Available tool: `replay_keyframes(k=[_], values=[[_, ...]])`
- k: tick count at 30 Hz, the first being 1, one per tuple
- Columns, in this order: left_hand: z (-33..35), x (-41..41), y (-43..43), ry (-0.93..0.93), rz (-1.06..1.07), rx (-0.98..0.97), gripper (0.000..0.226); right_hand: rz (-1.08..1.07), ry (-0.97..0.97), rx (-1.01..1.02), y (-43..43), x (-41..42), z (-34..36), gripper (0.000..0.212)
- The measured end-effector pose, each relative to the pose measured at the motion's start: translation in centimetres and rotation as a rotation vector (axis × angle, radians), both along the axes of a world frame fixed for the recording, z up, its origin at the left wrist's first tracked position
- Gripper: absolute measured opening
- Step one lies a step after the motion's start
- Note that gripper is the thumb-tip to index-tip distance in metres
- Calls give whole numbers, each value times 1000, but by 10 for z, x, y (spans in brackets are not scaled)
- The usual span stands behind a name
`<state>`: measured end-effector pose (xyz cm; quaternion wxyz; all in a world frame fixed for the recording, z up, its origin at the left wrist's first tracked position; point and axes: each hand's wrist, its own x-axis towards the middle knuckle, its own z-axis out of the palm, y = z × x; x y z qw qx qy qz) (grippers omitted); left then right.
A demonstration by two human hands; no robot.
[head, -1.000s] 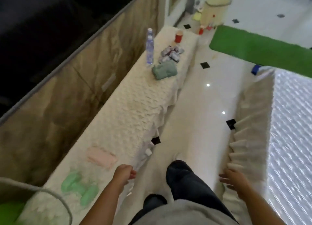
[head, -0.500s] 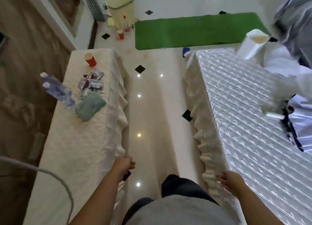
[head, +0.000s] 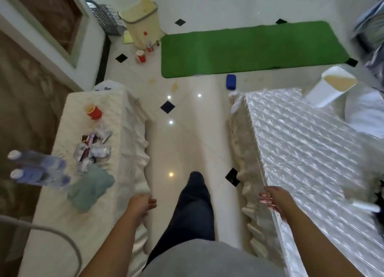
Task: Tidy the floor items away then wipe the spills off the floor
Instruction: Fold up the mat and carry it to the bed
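Yellowish spills [head: 175, 86] stain the white floor ahead, near the green mat [head: 251, 48]. A red cup [head: 141, 56] and a small bottle [head: 148, 42] stand on the floor by a cream bin [head: 143, 17]. A blue object [head: 231, 81] lies on the floor at the mat's near edge. A teal cloth [head: 89, 188] lies on the left covered table [head: 62, 224]. My left hand [head: 141, 205] hangs empty with loosely curled fingers beside that table's edge. My right hand [head: 274, 199] is empty, fingers relaxed, at the edge of the silver-covered table [head: 311, 162].
On the left table stand a red cup [head: 94, 111], wrappers [head: 93, 150] and two water bottles [head: 39, 170]. A white bin [head: 330, 88] sits at the right table's far corner. A grey basket [head: 106, 19] leans by the wall. My dark trouser leg [head: 193, 204] fills the narrow aisle.
I have walked forward along the aisle; the mat, spills and bin are nearer. My right hand has lifted to the silver table's edge. Both hands stay empty.
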<state>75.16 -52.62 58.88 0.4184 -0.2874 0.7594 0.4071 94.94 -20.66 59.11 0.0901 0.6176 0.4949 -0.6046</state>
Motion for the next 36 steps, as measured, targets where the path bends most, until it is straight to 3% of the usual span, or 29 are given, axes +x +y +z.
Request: replay_keyframes(k=[6,13,17,24,28,33,36], values=[[8,-159,132,4,-125,95,12,-115,-190,-33,69,-82,2,19],[17,-310,270,40,-245,143,12,-114,-115,-11,167,-233,2,18],[7,-388,331,65,-189,138,12,-105,-74,2,241,-329,-19,13],[2,-524,424,71,0,87,17,173,-61,0,374,-529,-32,23],[-25,-589,490,45,35,99,18,295,-62,50,430,-634,-43,29],[-86,-670,577,11,-19,143,15,218,23,41,468,-734,-84,20],[-141,-721,627,40,-118,171,15,163,66,65,493,-783,-142,18]])
